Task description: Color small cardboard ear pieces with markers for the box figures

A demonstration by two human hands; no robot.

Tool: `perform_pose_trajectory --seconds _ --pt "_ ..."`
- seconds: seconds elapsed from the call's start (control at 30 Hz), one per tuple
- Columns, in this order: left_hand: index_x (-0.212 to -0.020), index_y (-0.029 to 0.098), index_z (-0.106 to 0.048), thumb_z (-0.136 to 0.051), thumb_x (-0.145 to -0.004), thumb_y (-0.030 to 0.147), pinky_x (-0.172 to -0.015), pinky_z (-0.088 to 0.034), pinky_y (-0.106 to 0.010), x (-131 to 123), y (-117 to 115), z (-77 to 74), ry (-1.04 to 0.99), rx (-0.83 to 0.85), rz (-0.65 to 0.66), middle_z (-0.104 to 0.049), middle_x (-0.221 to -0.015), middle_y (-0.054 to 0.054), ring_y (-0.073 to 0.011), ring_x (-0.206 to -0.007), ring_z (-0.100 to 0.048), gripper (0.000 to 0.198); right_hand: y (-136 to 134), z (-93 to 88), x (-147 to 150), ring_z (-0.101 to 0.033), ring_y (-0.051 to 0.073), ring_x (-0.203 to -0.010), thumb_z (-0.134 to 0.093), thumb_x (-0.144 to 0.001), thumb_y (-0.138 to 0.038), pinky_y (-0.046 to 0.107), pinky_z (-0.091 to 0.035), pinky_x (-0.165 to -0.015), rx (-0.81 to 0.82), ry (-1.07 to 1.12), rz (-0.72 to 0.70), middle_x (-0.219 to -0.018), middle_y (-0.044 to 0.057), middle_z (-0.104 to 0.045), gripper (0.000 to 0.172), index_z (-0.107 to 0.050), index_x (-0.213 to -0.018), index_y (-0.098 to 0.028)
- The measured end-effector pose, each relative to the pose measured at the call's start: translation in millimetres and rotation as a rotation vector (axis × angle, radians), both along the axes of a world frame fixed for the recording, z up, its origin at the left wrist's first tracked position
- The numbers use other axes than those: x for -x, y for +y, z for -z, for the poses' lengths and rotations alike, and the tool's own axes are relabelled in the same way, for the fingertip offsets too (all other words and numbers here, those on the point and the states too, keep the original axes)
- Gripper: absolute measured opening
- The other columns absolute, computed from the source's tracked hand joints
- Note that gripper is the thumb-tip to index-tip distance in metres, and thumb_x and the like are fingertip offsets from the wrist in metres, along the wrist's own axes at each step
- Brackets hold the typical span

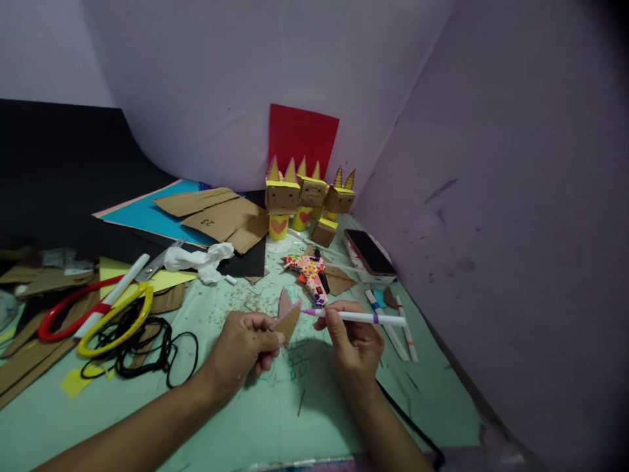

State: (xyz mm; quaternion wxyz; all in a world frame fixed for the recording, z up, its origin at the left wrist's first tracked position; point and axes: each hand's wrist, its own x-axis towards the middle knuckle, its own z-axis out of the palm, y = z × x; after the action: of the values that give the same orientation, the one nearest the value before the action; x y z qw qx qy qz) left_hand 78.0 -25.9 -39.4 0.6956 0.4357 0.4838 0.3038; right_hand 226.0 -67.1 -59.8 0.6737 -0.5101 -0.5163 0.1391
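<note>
Between thumb and fingers, my left hand (248, 344) pinches a small cut piece of cardboard (288, 322) with pointed ends and a purplish edge. My right hand (356, 344) grips a white marker (361, 317) with a purple tip, which points left at the cardboard's upper point. Whether the tip touches it I cannot tell. Just beyond the hands lies a glue gun (310, 272) wrapped in colourful patterned paper. Farther back stand cardboard box-headed figures (282, 196) with pointed ears and yellow bodies with hearts.
Scissors with red and yellow handles (83, 314) lie at left beside tangled black cord (147, 347) and crumpled white tissue (201, 261). Cardboard sheets (216, 219) lie behind. At right are a phone (369, 251) on a box and more markers (388, 324), near the wall.
</note>
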Motion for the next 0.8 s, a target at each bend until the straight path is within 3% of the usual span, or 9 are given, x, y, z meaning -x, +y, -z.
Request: perform_pose_trajectory --seconds 0.27,0.47,0.63,0.8 --pt "-0.045 0.015 -0.052 -0.065 -0.047 0.030 -0.025 -0.022 -0.014 0.5 -0.3 2.2 0.006 -0.009 0.007 -0.045 -0.030 0.005 -0.0037 -0.025 -0.033 0.019 1.0 1.2 -1.1 -0.061 0.014 -0.058 -0.056 -0.083 -0.021 0.024 -0.045 -0.050 -0.022 0.015 0.009 -0.063 0.000 -0.062 0.007 -0.062 -0.080 -0.019" --pt "-0.045 0.015 -0.053 -0.066 -0.047 0.029 -0.026 -0.022 -0.015 1.2 -0.9 1.1 -0.024 -0.018 -0.006 -0.048 -0.034 0.004 -0.0041 -0.026 -0.035 0.019 -0.7 0.2 -2.3 -0.058 0.013 -0.051 -0.055 -0.083 -0.023 0.023 -0.044 -0.046 -0.009 -0.044 -0.041 -0.059 0.000 -0.060 0.013 -0.059 -0.072 -0.018" --pt "-0.044 0.016 -0.051 -0.065 -0.048 0.030 -0.025 -0.020 -0.015 0.6 -0.7 0.5 -0.005 -0.007 0.002 -0.045 -0.031 0.005 -0.0039 -0.024 -0.033 0.020 -0.2 0.3 0.2 -0.061 0.014 -0.056 -0.055 -0.082 -0.022 0.024 -0.044 -0.046 -0.034 0.015 0.016 -0.062 0.001 -0.062 0.009 -0.061 -0.077 -0.018" --pt "-0.044 0.016 -0.051 -0.064 -0.048 0.030 -0.025 -0.020 -0.015 1.3 -0.9 0.7 0.000 -0.012 0.011 -0.044 -0.029 0.006 -0.0037 -0.024 -0.032 0.020 -0.6 -1.1 1.3 -0.058 0.013 -0.052 -0.056 -0.082 -0.024 0.024 -0.044 -0.047 0.025 0.005 0.004 -0.061 0.000 -0.061 0.011 -0.060 -0.073 -0.018"
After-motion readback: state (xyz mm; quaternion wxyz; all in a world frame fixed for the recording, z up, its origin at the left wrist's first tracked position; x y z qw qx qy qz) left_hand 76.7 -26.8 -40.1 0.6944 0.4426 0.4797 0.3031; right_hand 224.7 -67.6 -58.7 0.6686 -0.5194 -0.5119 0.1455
